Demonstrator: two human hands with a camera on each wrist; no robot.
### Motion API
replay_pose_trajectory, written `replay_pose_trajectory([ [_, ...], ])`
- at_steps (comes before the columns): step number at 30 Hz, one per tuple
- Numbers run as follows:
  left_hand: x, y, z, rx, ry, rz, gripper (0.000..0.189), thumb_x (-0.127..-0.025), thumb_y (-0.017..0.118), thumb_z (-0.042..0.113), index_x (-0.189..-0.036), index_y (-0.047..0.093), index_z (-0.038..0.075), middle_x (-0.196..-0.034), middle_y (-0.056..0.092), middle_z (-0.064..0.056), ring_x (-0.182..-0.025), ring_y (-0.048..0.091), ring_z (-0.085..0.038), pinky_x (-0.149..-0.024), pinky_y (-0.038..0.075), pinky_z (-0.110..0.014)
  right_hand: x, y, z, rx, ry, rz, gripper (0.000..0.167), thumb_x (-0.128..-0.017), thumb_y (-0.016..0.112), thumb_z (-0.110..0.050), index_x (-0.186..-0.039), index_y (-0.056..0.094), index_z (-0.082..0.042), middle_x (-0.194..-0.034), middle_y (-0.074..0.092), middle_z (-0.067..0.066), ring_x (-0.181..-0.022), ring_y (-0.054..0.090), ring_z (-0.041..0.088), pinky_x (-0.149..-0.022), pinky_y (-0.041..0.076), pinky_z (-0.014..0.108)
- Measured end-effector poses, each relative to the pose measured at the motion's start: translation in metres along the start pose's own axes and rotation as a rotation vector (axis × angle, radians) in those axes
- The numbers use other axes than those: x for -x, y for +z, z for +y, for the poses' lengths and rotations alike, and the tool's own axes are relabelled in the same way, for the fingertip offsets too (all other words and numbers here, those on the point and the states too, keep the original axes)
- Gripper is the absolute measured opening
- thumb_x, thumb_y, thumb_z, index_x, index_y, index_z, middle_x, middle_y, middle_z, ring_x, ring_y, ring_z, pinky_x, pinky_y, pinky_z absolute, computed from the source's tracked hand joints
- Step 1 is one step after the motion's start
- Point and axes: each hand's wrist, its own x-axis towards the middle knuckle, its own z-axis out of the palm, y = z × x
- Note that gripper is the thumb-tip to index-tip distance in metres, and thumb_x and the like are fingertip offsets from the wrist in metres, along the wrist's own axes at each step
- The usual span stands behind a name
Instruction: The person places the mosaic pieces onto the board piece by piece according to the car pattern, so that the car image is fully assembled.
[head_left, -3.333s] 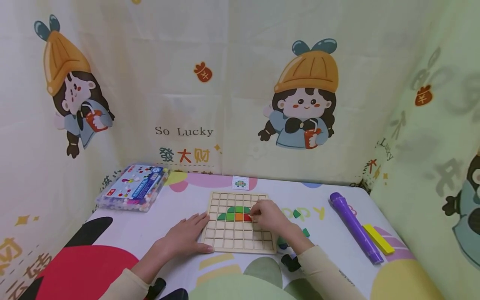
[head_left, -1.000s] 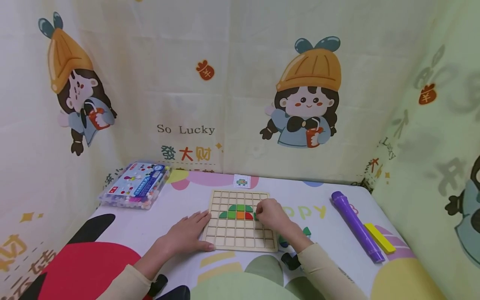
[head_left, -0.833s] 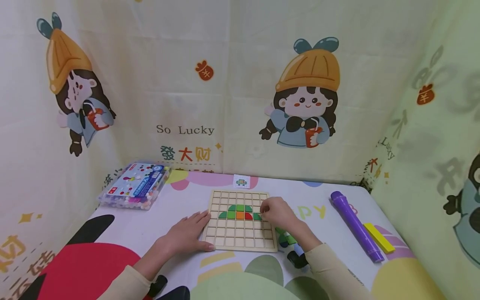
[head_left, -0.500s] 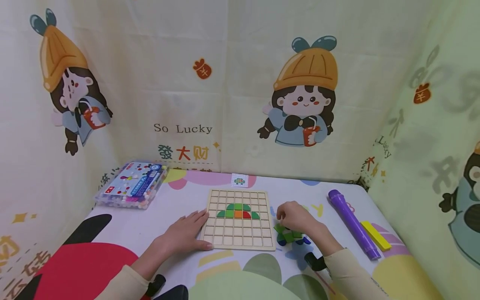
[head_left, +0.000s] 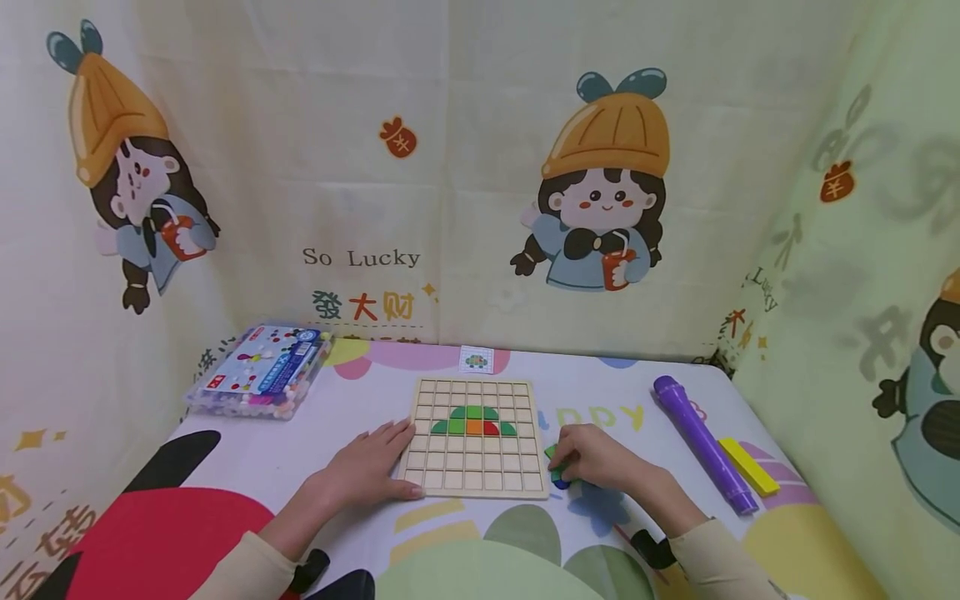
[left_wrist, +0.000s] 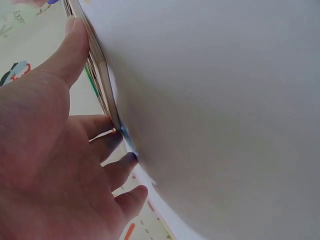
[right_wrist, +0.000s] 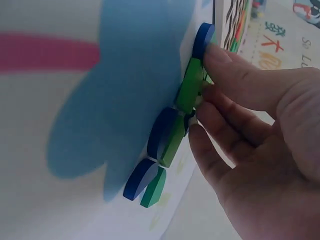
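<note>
A wooden grid board (head_left: 474, 481) lies on the table in the head view, with green, orange and red pieces (head_left: 474, 427) set in its cells in a dome-like pattern. My left hand (head_left: 371, 462) rests along the board's left edge, its fingers spread; the left wrist view has the thumb (left_wrist: 77, 42) against the board's side. To the right of the board my right hand (head_left: 600, 457) touches a small heap of blue and green pieces. Up close, its thumb meets a rounded blue piece (right_wrist: 203, 40), and the other fingertips are beside a green piece (right_wrist: 190, 85).
A small pattern card (head_left: 476, 360) lies behind the board. At the back left sits a clear plastic case (head_left: 262, 371) of colourful bits. A purple tube (head_left: 705, 446) and a yellow bar (head_left: 750, 467) lie on the right. Printed curtains stand around the table.
My right hand has let go of a green piece, now in the right end of the lower row, and moved right and down to the loose pieces. The left hand stays at the board.
</note>
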Motion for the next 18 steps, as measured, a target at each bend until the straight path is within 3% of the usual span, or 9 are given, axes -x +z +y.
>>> replay_pose_trajectory([
  [9, 0.001, 0.0, 0.0, 0.004, -0.006, -0.006, 0.101, -0.08, 0.071, 0.064, -0.154, 0.035, 0.006, -0.162, 0.034, -0.011, -0.149, 0.031, -0.035, -0.118, 0.028, -0.062, -0.01, -0.002, -0.01, -0.012, 0.008, 0.03, 0.021, -0.077, 0.073, 0.011, -0.081, 0.068, -0.009, -0.076, 0.063, -0.003, -0.069, 0.051, 0.003, -0.062, 0.047, 0.02],
  [12, 0.001, 0.0, 0.0, 0.002, -0.004, -0.006, 0.101, -0.079, 0.07, 0.065, -0.154, 0.035, 0.006, -0.162, 0.034, -0.011, -0.149, 0.031, -0.035, -0.118, 0.028, -0.061, -0.022, -0.001, -0.022, -0.015, 0.011, 0.049, 0.015, -0.081, 0.074, 0.006, -0.083, 0.071, -0.009, -0.078, 0.066, -0.002, -0.069, 0.051, 0.004, -0.062, 0.048, 0.021],
  [18, 0.0, 0.0, -0.001, -0.002, -0.002, -0.014, 0.102, -0.079, 0.069, 0.068, -0.154, 0.035, 0.007, -0.162, 0.034, -0.01, -0.15, 0.031, -0.035, -0.118, 0.028, -0.061, -0.06, 0.013, -0.048, -0.03, -0.062, 0.082, 0.009, -0.084, 0.074, 0.001, -0.087, 0.077, -0.007, -0.084, 0.071, 0.0, -0.076, 0.059, 0.006, -0.066, 0.051, 0.019],
])
